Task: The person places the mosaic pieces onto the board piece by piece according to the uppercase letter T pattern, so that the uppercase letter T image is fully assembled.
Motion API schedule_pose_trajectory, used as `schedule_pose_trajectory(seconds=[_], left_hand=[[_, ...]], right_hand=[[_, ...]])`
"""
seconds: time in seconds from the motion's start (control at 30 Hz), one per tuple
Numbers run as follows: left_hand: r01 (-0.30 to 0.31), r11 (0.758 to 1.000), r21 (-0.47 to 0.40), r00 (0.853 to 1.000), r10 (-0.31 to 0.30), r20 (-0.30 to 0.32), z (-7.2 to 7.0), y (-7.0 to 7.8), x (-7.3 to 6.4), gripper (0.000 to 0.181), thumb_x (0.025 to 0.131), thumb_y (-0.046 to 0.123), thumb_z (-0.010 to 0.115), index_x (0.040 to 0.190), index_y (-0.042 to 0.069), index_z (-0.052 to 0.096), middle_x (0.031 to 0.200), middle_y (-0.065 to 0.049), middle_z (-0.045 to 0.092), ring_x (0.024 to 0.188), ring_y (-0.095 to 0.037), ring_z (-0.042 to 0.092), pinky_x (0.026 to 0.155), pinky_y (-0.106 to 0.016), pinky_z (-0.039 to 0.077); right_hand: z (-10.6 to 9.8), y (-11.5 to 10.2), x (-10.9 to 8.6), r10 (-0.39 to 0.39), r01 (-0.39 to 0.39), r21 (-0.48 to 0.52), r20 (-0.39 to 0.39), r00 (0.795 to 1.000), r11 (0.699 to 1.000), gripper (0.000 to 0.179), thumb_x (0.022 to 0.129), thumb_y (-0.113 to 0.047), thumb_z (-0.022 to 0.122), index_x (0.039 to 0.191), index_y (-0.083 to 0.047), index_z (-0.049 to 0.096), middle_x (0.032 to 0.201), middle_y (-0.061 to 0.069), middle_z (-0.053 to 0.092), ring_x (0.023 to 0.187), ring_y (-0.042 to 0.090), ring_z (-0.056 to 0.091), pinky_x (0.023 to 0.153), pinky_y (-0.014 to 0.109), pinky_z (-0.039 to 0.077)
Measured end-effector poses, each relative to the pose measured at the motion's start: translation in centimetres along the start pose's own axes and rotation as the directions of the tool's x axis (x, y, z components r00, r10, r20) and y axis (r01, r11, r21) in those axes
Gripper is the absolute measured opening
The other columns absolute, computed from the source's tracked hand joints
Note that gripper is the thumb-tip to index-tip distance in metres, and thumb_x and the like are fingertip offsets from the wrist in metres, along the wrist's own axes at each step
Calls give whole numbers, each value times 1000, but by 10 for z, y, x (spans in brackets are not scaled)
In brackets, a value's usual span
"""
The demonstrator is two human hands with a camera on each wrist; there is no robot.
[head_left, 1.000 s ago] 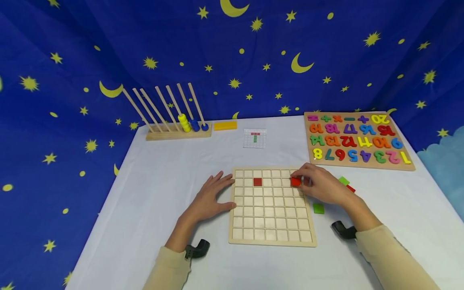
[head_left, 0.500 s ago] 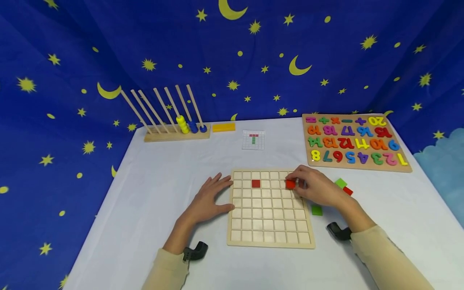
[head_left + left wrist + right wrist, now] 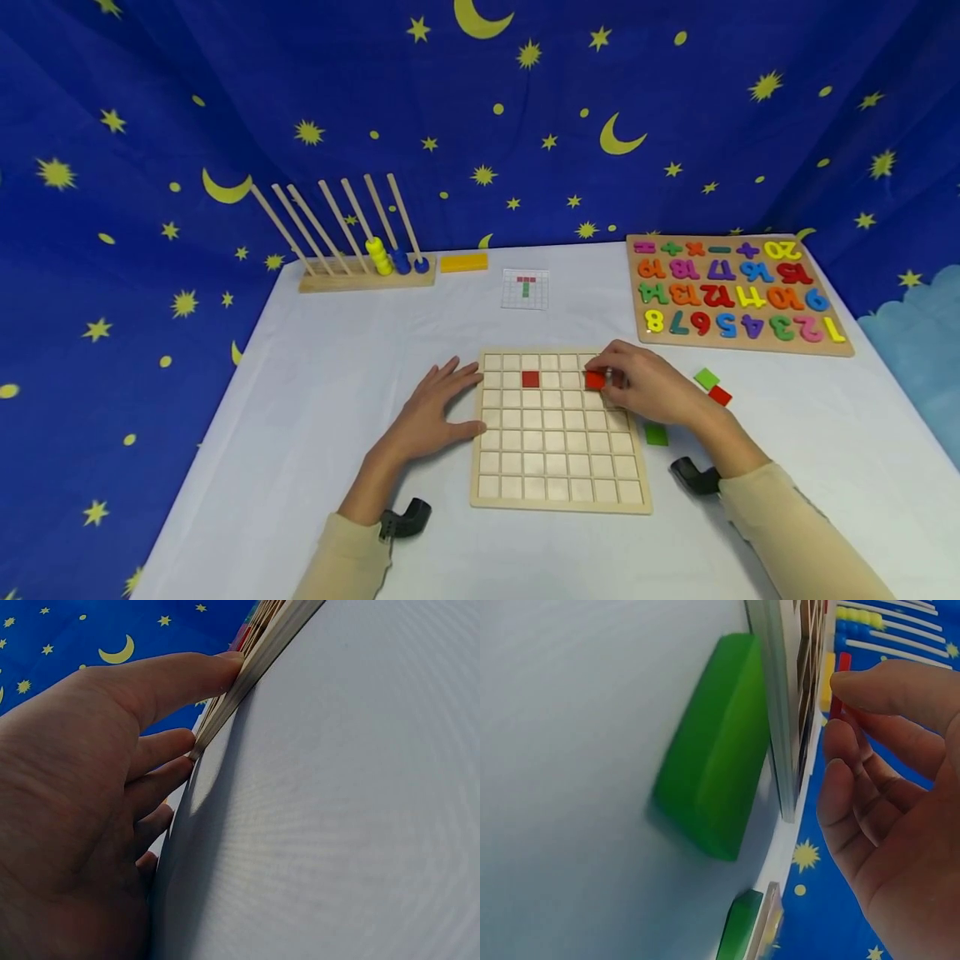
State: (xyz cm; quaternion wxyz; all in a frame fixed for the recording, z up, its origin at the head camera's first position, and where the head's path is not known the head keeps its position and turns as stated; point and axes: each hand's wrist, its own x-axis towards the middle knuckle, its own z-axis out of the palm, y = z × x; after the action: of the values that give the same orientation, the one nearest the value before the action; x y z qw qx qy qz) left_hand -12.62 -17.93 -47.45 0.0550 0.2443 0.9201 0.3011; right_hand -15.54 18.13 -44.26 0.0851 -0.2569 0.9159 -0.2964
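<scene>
A wooden grid board (image 3: 555, 429) lies on the white table, with one red square tile (image 3: 531, 379) sitting in a cell of its second row. My right hand (image 3: 648, 383) pinches another red tile (image 3: 595, 381) between thumb and fingers over the board's upper right part; in the right wrist view that tile (image 3: 841, 682) shows edge-on. Against the board's left edge rests my left hand (image 3: 431, 412), fingers spread, thumb and fingertips touching the rim. To the right lie a green tile (image 3: 656, 435) and, farther back, a green tile (image 3: 707, 378) beside a red tile (image 3: 720, 395).
Behind the board lies a small pattern card (image 3: 525, 289) with a red and green T. A bead abacus (image 3: 367, 283) and a yellow block (image 3: 463, 263) stand back left, a number puzzle board (image 3: 750, 342) back right. A starry blue curtain (image 3: 420, 83) hangs behind.
My right hand has moved a little to the left over the board, carrying the red tile. My left hand stays at the board's edge.
</scene>
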Motion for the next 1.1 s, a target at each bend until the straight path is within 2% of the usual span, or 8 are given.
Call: schedule_pose_trajectory(seconds=[0.23,0.7,1.1], left_hand=[[9,1000,5,1000,-9,-1,0,2,0,76,80,49,74,143,15,49,151,5,37,144,-20,15,117,-37,5],[-1,1000,-6,1000,1,-12,-1,1,-1,76,79,49,74,143,15,48,151,6,37,144,-19,15,117,-37,5],[-8,1000,-13,1000,7,-17,-1,2,0,76,79,48,75,142,15,49,150,3,39,144,-21,16,117,-40,7]], right_hand=[[2,-2,4,-36,36,-8,-11,999,999,31,83,-13,72,114,-14,69,97,-5,57,78,13,52,64,29,46],[6,-11,10,-38,38,-20,10,999,999,31,84,-16,72,115,-15,69,102,-5,58,80,13,51,69,30,46],[9,-18,19,-54,55,-10,8,998,998,30,84,-15,71,114,-15,69,101,-5,58,78,13,52,67,29,47]])
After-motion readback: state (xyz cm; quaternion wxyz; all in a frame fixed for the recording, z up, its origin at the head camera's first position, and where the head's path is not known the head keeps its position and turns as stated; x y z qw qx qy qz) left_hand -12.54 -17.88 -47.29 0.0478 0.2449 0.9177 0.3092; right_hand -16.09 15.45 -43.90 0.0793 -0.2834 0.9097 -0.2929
